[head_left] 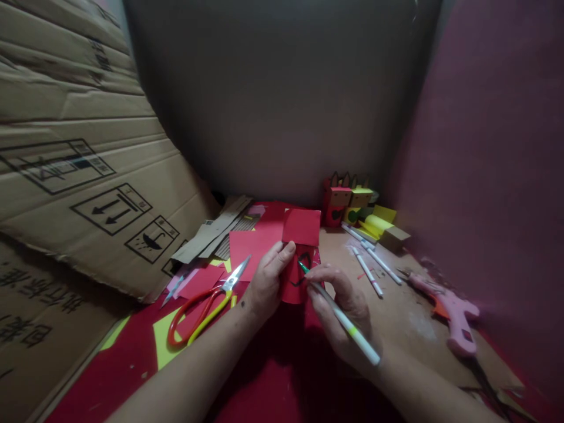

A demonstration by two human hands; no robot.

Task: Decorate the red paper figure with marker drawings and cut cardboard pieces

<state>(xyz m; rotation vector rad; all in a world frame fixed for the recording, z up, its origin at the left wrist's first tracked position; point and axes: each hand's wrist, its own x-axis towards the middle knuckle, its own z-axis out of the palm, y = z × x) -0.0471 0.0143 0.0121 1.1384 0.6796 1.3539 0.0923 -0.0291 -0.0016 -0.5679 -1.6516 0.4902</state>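
Note:
My left hand (268,277) is closed round the side of a red paper craft (302,227), its thumb near the lower edge of the square top piece. Below that square, the rounded red body bears a dark curved outline. My right hand (341,305) grips a white marker pen (359,342) with a yellow-green band, and its green tip rests at the drawn outline. To the left of my left hand lie scissors (200,314) with red and yellow handles, blades partly spread on red paper.
Two paper figures (339,197) with pointed ears stand at the back. Several white markers (367,271) and a pink glue gun (458,317) lie on a cardboard sheet (423,346) at right. Cardboard strips (214,232) lie left, beside a large carton (110,176).

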